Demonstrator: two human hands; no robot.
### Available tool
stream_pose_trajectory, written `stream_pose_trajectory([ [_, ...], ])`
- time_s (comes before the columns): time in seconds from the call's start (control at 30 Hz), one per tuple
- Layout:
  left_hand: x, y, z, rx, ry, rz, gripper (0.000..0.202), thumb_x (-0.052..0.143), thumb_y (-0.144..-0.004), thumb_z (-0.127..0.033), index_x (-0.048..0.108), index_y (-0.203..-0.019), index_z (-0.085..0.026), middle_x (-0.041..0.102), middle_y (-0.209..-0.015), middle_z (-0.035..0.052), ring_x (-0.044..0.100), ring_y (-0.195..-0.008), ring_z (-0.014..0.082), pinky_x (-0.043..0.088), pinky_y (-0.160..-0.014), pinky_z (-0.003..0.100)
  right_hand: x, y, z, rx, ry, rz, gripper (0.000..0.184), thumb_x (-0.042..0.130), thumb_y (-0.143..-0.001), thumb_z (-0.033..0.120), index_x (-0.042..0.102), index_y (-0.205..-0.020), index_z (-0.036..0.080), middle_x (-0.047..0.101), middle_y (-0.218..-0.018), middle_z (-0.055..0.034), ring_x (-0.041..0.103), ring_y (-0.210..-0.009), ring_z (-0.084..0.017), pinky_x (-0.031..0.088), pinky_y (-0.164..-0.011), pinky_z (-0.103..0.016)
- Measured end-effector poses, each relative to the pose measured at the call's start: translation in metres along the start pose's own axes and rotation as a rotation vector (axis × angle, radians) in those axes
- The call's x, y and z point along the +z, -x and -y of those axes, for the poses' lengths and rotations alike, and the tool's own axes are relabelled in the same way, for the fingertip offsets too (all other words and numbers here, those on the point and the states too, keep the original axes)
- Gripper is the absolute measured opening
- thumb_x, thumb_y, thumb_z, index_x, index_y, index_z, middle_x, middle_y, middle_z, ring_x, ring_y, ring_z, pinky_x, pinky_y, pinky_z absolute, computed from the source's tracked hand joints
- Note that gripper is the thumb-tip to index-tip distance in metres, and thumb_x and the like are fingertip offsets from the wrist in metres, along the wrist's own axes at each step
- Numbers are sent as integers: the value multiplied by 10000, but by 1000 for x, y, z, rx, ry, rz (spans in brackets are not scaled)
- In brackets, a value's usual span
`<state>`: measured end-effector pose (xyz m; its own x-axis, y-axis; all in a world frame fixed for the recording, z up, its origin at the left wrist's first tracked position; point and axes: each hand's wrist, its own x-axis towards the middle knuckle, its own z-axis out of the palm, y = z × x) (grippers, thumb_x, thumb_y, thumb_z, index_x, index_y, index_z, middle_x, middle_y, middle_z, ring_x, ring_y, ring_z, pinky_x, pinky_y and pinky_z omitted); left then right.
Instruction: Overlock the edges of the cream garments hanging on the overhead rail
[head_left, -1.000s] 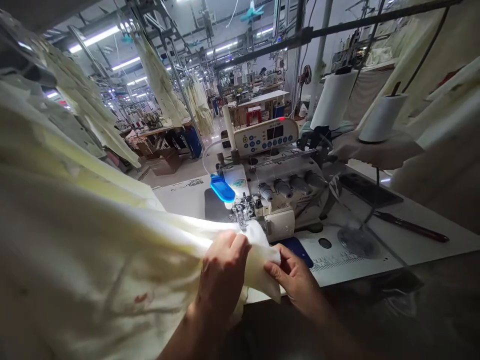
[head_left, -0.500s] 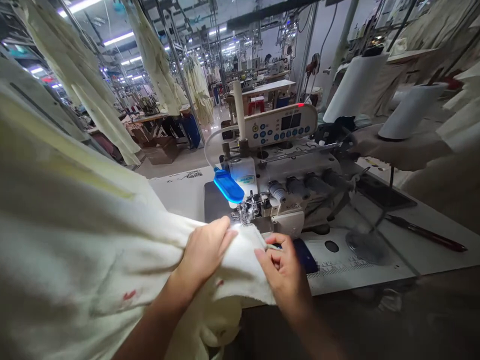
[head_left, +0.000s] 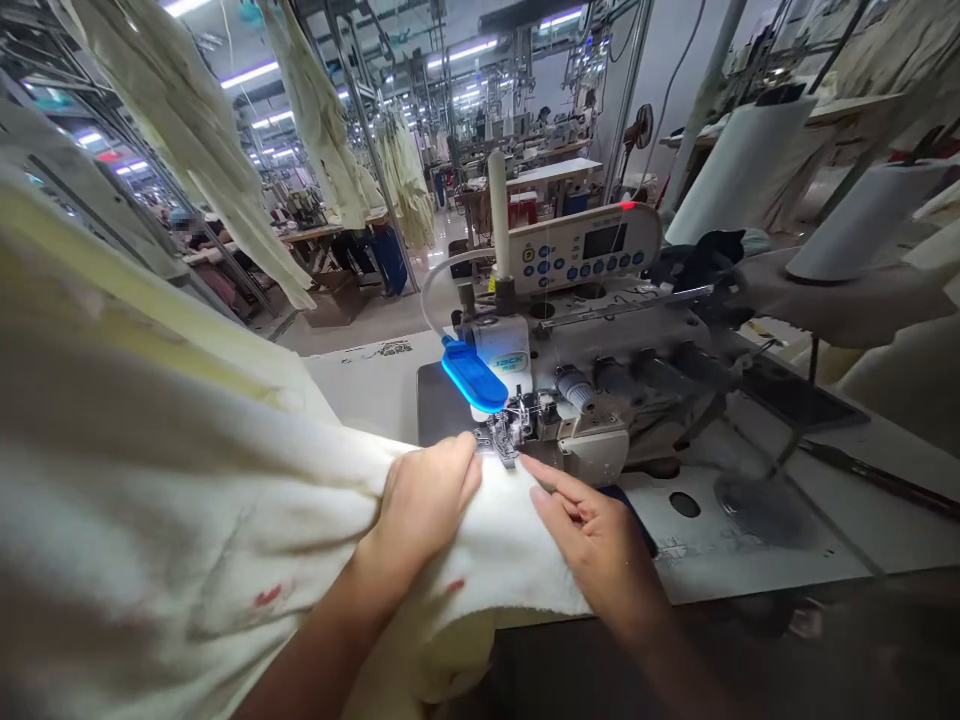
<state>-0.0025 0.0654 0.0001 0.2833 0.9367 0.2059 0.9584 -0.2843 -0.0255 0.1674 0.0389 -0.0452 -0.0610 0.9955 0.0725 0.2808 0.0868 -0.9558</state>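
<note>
Cream fabric (head_left: 495, 560) with small red marks spreads from the left over the table edge, its upper edge under the presser foot (head_left: 510, 455) of an overlock sewing machine (head_left: 592, 435). My left hand (head_left: 431, 495) is closed on a gathered fold of this cloth, just left of the foot. My right hand (head_left: 589, 525) lies on the cloth's right edge, index finger stretched to the foot and thumb apart from it. Its other fingers curl underneath, partly hidden. A blue lamp-like attachment (head_left: 475, 377) hangs above the needle area.
A control panel (head_left: 581, 250) tops the machine. White thread cones (head_left: 742, 165) stand behind it on the right. Dark tweezers (head_left: 877, 475) lie on the table's right side. Cream garments (head_left: 180, 140) hang at the left, and a cardboard box (head_left: 337, 298) sits on the floor.
My right hand has let go of its pinch on the cloth edge and moved up to the presser foot, index finger extended. The cloth there lies flatter. My left hand keeps its hold.
</note>
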Motion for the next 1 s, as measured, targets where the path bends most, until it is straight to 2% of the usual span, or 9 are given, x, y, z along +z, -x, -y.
stream_pose_trajectory([
  [0.1,1,6,-3,34,-16,-125,169,444,-910,-236,549,-783,-198,623,-693,24,563,-568,182,345,-487,304,2,1,-2,14,-52,-26,399,513,-867,412,585,-1171,164,297,-487,75,276,-428,-96,211,-403,-210],
  [0.17,7,23,-11,202,61,-295,199,458,-916,-309,584,-965,-163,670,-935,87,622,-844,233,469,-695,354,2,11,-6,-7,-89,-30,400,516,-872,409,509,-1202,184,361,-493,77,346,-423,-106,268,-395,-202],
  [0.27,23,53,-26,419,235,-531,326,455,-927,-311,548,-1182,-130,637,-1168,97,528,-1145,221,361,-1019,394,4,29,-18,-165,-65,-27,386,566,-830,341,487,-1185,213,580,-716,-6,571,-623,-160,475,-551,-237],
  [0.33,33,67,-32,390,335,-592,254,430,-931,-183,588,-1127,-147,681,-1073,57,561,-1070,173,367,-995,350,8,34,-26,-222,-25,-158,356,590,-783,281,519,-1127,221,603,-947,-63,604,-831,-192,510,-744,-295],
  [0.4,39,73,-36,347,443,-618,230,441,-911,-108,624,-1040,-159,693,-961,46,584,-948,154,414,-893,330,14,35,-30,-145,-78,-201,352,609,-756,289,526,-1089,211,590,-1003,-70,590,-879,-200,501,-786,-316],
  [0.57,40,81,-38,228,565,-658,207,558,-854,-117,653,-1017,-202,608,-811,42,535,-787,150,441,-719,307,16,46,-21,80,-232,174,232,564,-804,382,515,-718,172,505,-671,0,510,-664,-156,431,-568,-225],
  [0.73,37,95,-42,239,533,-651,318,633,-780,-72,629,-1071,-201,613,-804,28,549,-779,145,471,-731,303,4,73,-6,84,-262,170,198,571,-811,325,555,-693,166,483,-622,20,438,-599,-115,342,-519,-190],
  [0.87,33,99,-46,295,554,-684,253,579,-815,-70,632,-1045,-162,628,-783,37,556,-771,146,473,-733,317,0,80,-3,150,-289,157,221,595,-812,369,593,-714,170,531,-621,6,463,-565,-121,360,-496,-200],
  [1.0,28,100,-43,430,427,-691,187,581,-844,-122,630,-1023,-103,676,-859,65,588,-882,160,434,-851,340,-6,80,-4,144,-201,154,282,552,-852,406,618,-703,176,548,-595,-2,505,-534,-136,403,-472,-212],
])
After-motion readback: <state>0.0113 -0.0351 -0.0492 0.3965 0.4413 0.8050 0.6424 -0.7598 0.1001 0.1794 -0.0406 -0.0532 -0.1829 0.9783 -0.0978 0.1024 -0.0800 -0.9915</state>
